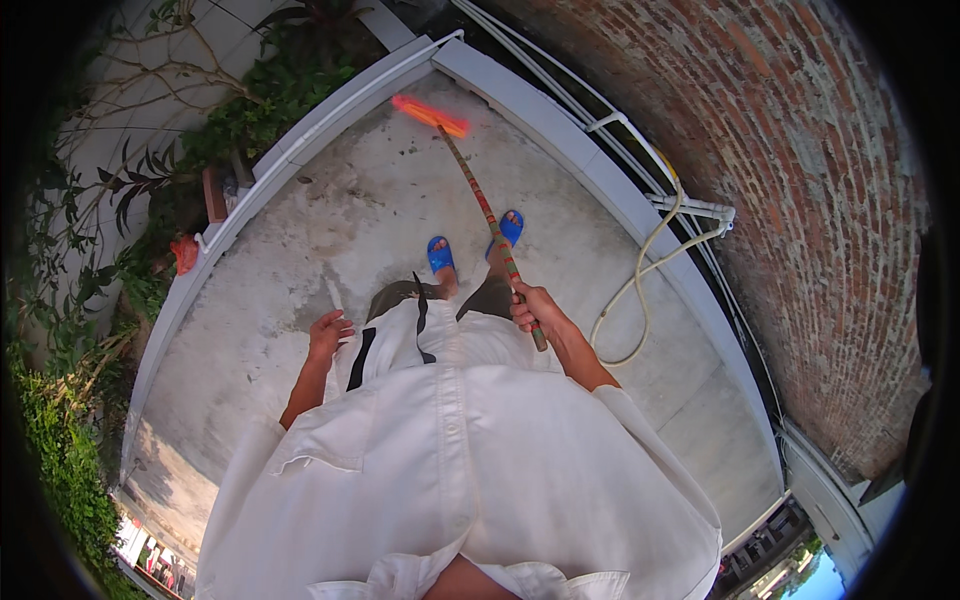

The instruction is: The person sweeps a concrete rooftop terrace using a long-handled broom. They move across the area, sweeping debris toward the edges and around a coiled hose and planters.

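My right hand [538, 309] grips the lower end of a long broom handle [480, 196] banded in red and green. At its far end, the broom's bright orange-red bristle head [430, 115] lies over the concrete floor [360, 195], close to the far corner; it looks blurred. Nothing is in my left hand [330, 333], which hangs beside my hip with the fingers apart and slightly curled. Between the hands are my white shirt and dark shorts. My feet wear blue slide sandals [441, 255], and the handle passes over the right foot.
A pale hose [639, 292] loops on the floor at right, linked to white pipes [694, 206] along the brick wall [810, 225]. Low white curbs [525, 112] border the floor. Plants [97, 322], a brick [214, 195] and an orange bag [184, 253] lie left.
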`<state>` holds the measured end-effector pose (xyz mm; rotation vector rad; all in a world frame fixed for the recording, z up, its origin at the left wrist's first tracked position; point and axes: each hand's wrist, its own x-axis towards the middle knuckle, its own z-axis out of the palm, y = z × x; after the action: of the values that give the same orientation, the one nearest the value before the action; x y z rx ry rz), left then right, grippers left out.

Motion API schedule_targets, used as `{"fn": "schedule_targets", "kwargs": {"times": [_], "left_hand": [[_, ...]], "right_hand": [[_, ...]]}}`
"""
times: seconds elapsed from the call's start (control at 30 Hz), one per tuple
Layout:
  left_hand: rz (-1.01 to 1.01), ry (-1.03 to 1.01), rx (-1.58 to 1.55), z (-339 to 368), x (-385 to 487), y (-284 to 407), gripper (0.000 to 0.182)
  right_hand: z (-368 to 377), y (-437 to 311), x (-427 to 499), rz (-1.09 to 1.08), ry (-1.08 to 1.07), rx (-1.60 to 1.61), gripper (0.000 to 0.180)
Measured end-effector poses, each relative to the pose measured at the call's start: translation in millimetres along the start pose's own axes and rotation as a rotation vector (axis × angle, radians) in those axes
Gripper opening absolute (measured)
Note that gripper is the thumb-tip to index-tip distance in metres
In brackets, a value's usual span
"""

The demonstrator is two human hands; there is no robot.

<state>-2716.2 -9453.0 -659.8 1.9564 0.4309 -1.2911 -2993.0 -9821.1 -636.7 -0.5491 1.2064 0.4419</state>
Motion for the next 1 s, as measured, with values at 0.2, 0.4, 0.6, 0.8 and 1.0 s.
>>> {"fn": "schedule_targets", "kwargs": {"times": [0.2, 0.4, 0.6, 0.8, 1.0], "left_hand": [[0.001, -0.056, 0.000, -4.3, 25.8, -13.9, 0.045], [-0.018, -0.023, -0.007, 7.2, 16.5, 6.6, 0.044], [-0.012, -0.083, -0.019, 7.2, 35.1, -23.6, 0.044], [0.010, -0.043, -0.019, 13.2, 12.5, -4.6, 0.044], [-0.015, 0.022, -0.053, 7.1, -13.7, 1.1, 0.045]], "right_hand": [[-27.7, 16.8, -24.3, -0.058, 0.287, -0.300, 0.046], [7.9, 22.6, -2.6, 0.088, 0.055, 0.054, 0.037], [-22.2, 17.5, -66.5, 0.034, 0.096, -0.182, 0.043], [-18.7, -43.2, 30.6, -0.173, 0.307, -0.454, 0.045], [22.5, -24.7, 42.3, 0.031, -0.031, -0.080, 0.040]]}}
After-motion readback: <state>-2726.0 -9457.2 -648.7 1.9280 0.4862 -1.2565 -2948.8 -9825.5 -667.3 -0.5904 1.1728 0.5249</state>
